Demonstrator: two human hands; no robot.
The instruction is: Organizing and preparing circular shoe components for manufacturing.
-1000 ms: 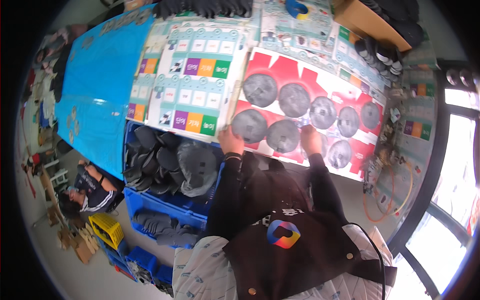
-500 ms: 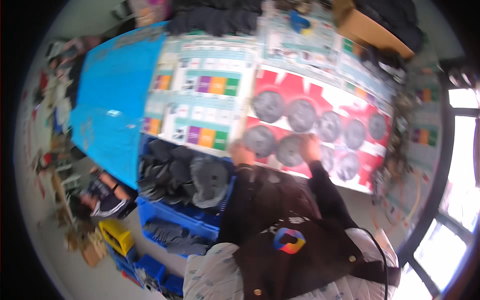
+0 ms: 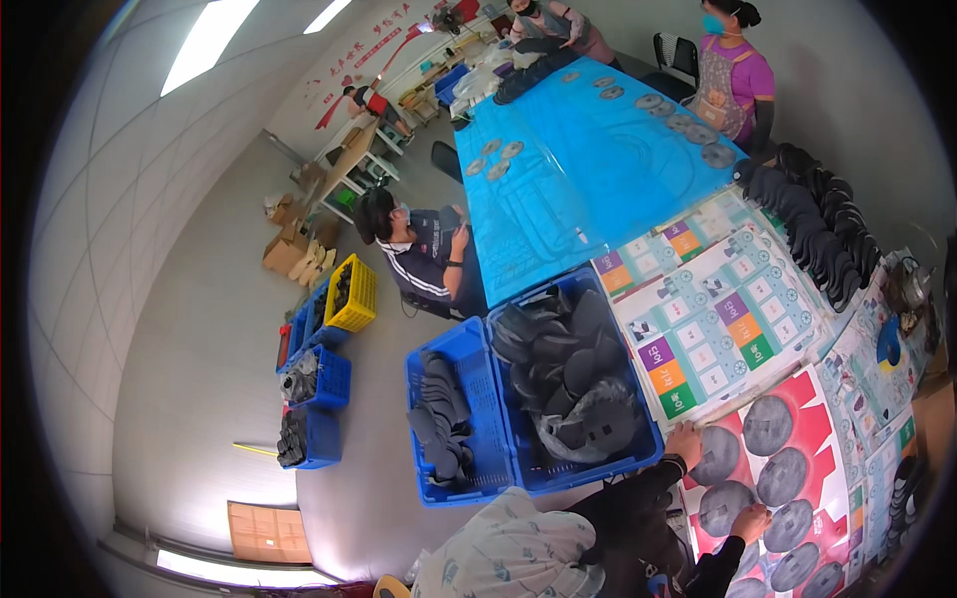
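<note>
Your left hand (image 3: pixel 684 439) rests flat at the near edge of the table (image 3: pixel 558 189), its fingers spread against a grey round disc (image 3: pixel 716 455) lying on the red printed sheet (image 3: pixel 812 424); the hand touches the disc's rim and clamps on nothing. Your right hand (image 3: pixel 750 520) sits further along the same sheet, fingers bent down onto the edge of a second grey disc (image 3: pixel 726 507), and whether it pinches that disc or only presses on it is too small to tell. Both forearms wear dark sleeves. More grey discs lie in rows over the red sheet, one of them (image 3: pixel 769 426) just beyond your left hand and another (image 3: pixel 782 476) between your two hands and the far side. Beside the red sheet lies a white sheet with coloured squares (image 3: pixel 720 329), and beyond it a blue table cover (image 3: pixel 588 169) with small grey discs scattered on it. Just left of your left hand stands a blue crate (image 3: pixel 638 409) piled with dark grey pieces, with a second blue crate (image 3: pixel 488 419) touching its side. A seated person in a dark jacket (image 3: pixel 424 261) works at the table's edge near a yellow crate (image 3: pixel 354 291), and a person in a purple top (image 3: pixel 733 80) stands at the far side.
</note>
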